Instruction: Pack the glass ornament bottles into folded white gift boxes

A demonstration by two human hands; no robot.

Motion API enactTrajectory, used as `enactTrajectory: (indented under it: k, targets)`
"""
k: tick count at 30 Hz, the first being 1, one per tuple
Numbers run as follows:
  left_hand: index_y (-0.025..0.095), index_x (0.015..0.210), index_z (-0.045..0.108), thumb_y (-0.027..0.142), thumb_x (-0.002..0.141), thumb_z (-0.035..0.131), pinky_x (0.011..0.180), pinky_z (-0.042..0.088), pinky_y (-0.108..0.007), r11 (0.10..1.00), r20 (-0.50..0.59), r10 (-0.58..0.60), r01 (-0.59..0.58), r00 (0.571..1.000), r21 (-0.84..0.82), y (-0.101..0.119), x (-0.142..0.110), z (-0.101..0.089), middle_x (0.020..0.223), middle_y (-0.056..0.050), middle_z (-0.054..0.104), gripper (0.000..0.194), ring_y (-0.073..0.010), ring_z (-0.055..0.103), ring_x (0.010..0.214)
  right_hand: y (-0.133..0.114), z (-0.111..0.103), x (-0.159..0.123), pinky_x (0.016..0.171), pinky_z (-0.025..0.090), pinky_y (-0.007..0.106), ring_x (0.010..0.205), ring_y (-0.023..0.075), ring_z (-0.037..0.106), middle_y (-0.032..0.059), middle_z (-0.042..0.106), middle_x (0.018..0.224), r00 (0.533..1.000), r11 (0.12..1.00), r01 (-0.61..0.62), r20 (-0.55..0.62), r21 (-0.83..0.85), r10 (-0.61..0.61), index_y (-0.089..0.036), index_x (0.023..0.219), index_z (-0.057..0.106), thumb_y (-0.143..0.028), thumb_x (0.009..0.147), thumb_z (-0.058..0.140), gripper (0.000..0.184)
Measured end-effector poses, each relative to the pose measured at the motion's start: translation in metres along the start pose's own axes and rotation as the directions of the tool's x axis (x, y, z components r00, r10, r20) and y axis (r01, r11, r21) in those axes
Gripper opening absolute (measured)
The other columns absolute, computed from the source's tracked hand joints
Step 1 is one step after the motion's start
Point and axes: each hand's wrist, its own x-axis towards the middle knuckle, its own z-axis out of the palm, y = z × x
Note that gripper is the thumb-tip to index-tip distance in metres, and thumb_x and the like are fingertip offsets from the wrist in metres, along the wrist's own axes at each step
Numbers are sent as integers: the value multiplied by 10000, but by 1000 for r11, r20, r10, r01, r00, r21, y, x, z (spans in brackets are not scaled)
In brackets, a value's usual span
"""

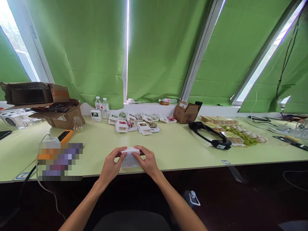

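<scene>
A small white box (130,157) with a printed label rests near the front edge of the pale green table (178,147). My left hand (111,165) grips its left side with curled fingers. My right hand (146,160) grips its right side the same way. Both thumbs press on the front face of the box. Further back lies a cluster of several similar small white boxes (134,122), some open with colourful contents.
Brown cardboard cartons (57,112) stand at the back left, with two water bottles (102,107) beside them. A small brown box (186,112), a black headset (211,134) and rows of green and white round items (240,134) lie to the right. An orange device (64,135) lies left.
</scene>
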Motion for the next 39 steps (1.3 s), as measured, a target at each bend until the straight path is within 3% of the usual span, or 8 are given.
enactTrajectory:
  k: [18,39]
  targets:
    - [222,1081,642,424,902,507,811,550,-332,998,1,-49,49,999,-40,4,3,3,1052,-51,695,302,-187,669,892,-1,0,1,701,591,283,746,160,667,31,705,957,996,993,-86,4,78,86,-234,1065,651,-382,895,561,242]
    - [234,1097,653,359,933,472,874,512,-318,998,-19,-4,3,1000,-56,-2,0,5,1092,-43,672,274,-184,624,1007,1,2,0,675,573,266,766,164,669,37,706,952,994,991,-107,-9,76,108,-229,1060,656,-363,929,504,242]
